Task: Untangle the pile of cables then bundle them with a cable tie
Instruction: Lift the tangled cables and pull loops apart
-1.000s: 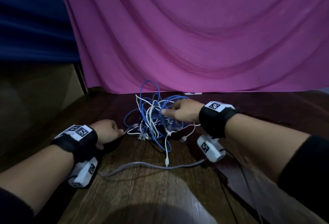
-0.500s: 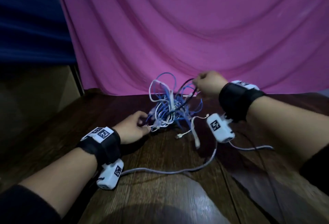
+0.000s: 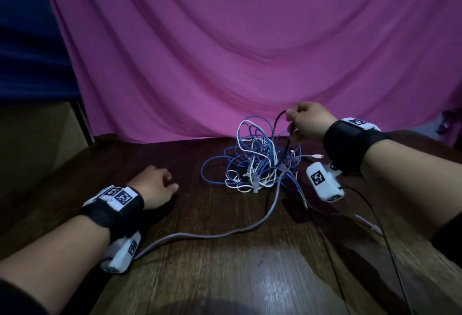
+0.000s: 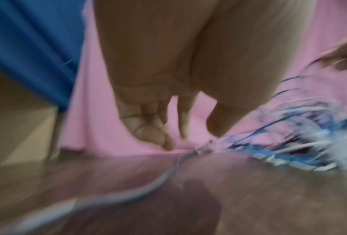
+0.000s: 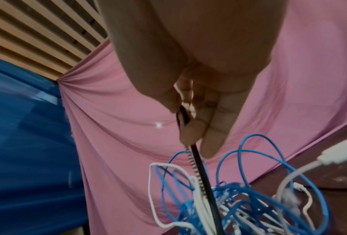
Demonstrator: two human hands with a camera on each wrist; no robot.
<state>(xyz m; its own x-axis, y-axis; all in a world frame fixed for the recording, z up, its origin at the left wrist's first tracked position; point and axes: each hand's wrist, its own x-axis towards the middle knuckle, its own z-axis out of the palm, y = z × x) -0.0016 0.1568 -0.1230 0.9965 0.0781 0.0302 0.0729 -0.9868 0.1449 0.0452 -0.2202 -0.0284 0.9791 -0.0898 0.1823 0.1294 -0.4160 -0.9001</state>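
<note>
A tangled pile of blue, white and black cables (image 3: 255, 162) lies on the dark wooden table (image 3: 225, 277), near the pink cloth. My right hand (image 3: 303, 121) is raised above the pile's right side and pinches a looped black cable (image 5: 196, 157) that runs down into the tangle (image 5: 239, 206). My left hand (image 3: 156, 186) rests on the table to the left of the pile, fingers loosely curled, holding nothing; in the blurred left wrist view its fingers (image 4: 154, 127) hang just above the wood with the pile (image 4: 299, 151) off to the right.
A pink cloth backdrop (image 3: 250, 52) hangs right behind the table. A grey cable (image 3: 212, 233) runs from my left wrist camera across the table to the pile. A white USB plug (image 3: 317, 156) sticks out on the pile's right. The table's left edge drops away.
My left hand let go of the pile and drew back to the left. My right hand kept its raised hold on the black cable while the pile settled onto the table.
</note>
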